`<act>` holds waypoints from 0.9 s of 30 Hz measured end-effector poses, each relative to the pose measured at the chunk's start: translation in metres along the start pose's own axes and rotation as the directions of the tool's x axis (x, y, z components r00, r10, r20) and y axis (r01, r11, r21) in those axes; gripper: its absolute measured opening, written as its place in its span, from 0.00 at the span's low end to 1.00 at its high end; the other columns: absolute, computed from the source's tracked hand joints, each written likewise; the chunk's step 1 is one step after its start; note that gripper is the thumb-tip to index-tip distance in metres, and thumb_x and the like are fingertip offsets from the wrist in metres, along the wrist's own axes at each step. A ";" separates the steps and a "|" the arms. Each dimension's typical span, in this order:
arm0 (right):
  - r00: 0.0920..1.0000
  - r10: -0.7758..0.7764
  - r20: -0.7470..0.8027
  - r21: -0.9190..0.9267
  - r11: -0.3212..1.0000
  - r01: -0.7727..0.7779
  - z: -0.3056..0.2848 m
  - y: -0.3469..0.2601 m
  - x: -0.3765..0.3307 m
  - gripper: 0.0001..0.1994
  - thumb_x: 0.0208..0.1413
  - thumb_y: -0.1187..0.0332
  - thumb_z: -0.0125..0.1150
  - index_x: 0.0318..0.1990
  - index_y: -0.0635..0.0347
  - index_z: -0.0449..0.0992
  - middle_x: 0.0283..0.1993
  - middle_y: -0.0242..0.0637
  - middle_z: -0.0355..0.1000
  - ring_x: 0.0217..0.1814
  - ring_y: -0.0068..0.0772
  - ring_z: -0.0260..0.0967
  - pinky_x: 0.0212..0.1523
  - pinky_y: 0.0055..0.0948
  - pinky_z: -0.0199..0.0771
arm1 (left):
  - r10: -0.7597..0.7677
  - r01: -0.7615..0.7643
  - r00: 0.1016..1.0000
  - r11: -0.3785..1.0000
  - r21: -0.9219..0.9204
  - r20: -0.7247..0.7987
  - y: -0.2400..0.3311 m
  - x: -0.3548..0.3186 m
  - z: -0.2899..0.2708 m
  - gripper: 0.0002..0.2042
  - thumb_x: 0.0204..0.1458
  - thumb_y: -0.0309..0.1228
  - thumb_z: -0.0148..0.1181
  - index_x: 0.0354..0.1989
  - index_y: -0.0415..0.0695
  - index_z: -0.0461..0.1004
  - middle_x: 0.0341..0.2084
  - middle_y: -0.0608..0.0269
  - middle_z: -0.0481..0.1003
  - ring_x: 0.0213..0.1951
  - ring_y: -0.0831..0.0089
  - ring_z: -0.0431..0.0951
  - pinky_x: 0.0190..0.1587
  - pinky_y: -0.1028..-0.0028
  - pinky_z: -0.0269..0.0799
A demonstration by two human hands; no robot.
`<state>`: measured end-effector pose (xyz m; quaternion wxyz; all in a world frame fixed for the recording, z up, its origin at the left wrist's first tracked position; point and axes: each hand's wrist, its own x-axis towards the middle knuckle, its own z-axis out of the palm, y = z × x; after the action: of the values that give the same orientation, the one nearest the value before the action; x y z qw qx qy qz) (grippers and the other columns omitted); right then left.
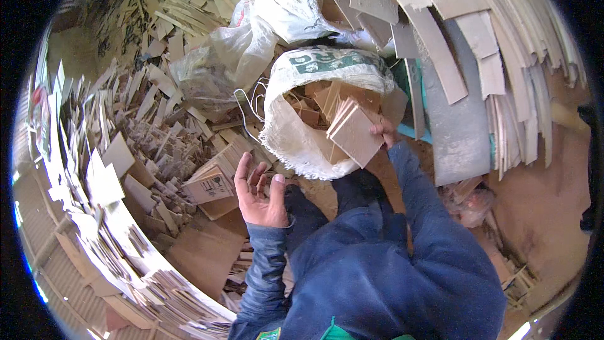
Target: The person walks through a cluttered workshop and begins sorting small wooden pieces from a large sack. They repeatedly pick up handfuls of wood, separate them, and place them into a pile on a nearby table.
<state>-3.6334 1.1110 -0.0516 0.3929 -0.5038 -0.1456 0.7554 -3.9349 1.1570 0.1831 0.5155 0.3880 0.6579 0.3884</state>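
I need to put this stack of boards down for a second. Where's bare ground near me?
Bare brown floor lies to the right, past the grey sheet. A flat brown board below the open left hand is also free. The left side is crowded with wood offcuts; the white sack is nearly full.

Dirt floor (541,201), strewn with wood offcuts (157,145), white sack (296,139) of plywood pieces stood open on it, plastic bags (239,44) beside, curved boards (453,44) piled at right, cardboard box (211,183) among scraps
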 end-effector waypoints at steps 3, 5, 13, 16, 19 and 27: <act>0.995 -0.081 -0.055 -0.059 0.995 0.078 0.019 -0.025 -0.039 0.41 0.33 0.55 0.69 0.60 0.60 0.67 0.55 0.38 0.71 0.58 0.41 0.67 0.62 0.37 0.62 | -0.040 0.039 0.999 0.996 0.075 0.014 -0.015 -0.012 -0.013 0.32 0.50 0.23 0.60 0.65 0.39 0.56 0.60 0.56 0.61 0.55 0.66 0.67 0.55 0.67 0.67; 0.970 -0.213 -0.115 -0.166 0.967 0.193 0.033 -0.040 -0.053 0.43 0.30 0.55 0.69 0.61 0.62 0.66 0.56 0.39 0.71 0.58 0.39 0.67 0.63 0.35 0.61 | -0.106 0.099 0.994 0.981 0.169 0.037 -0.027 -0.019 -0.019 0.32 0.49 0.24 0.61 0.65 0.40 0.57 0.59 0.56 0.62 0.54 0.65 0.68 0.53 0.66 0.68; 0.889 -0.437 -0.139 0.213 0.863 0.458 0.034 -0.096 -0.044 0.20 0.44 0.59 0.58 0.45 0.59 0.73 0.47 0.39 0.73 0.49 0.40 0.71 0.51 0.42 0.73 | 0.222 -0.246 0.951 0.965 0.094 0.213 -0.018 -0.017 0.012 0.27 0.48 0.25 0.63 0.59 0.41 0.65 0.51 0.50 0.69 0.47 0.62 0.75 0.52 0.67 0.72; 0.863 -0.494 -0.106 0.367 0.787 0.495 0.035 -0.115 -0.037 0.20 0.45 0.59 0.58 0.45 0.59 0.73 0.46 0.39 0.73 0.48 0.40 0.71 0.51 0.41 0.73 | 0.444 -0.458 0.883 0.886 0.069 0.156 0.010 0.004 0.031 0.29 0.48 0.28 0.65 0.61 0.41 0.63 0.50 0.49 0.69 0.47 0.61 0.75 0.52 0.67 0.72; 0.854 -0.518 -0.049 0.441 0.756 0.483 0.054 -0.129 -0.023 0.20 0.46 0.59 0.58 0.46 0.59 0.73 0.46 0.39 0.74 0.48 0.39 0.71 0.51 0.41 0.73 | 0.425 -0.446 0.859 0.895 0.008 0.284 0.031 0.013 0.031 0.32 0.50 0.32 0.66 0.64 0.41 0.61 0.52 0.52 0.73 0.49 0.64 0.76 0.52 0.68 0.73; 0.879 -0.305 0.365 0.394 0.907 0.151 0.169 -0.159 0.061 0.21 0.48 0.59 0.58 0.48 0.59 0.72 0.45 0.39 0.74 0.46 0.38 0.72 0.49 0.39 0.74 | 0.392 -0.376 0.916 0.913 0.162 -0.086 0.030 -0.034 -0.082 0.16 0.52 0.33 0.59 0.48 0.39 0.73 0.41 0.48 0.76 0.45 0.54 0.78 0.49 0.64 0.73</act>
<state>-3.7217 1.2891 0.0829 0.5242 -0.2299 -0.1474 0.8066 -4.0064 1.1285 0.2371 0.3609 0.5221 0.6236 0.4564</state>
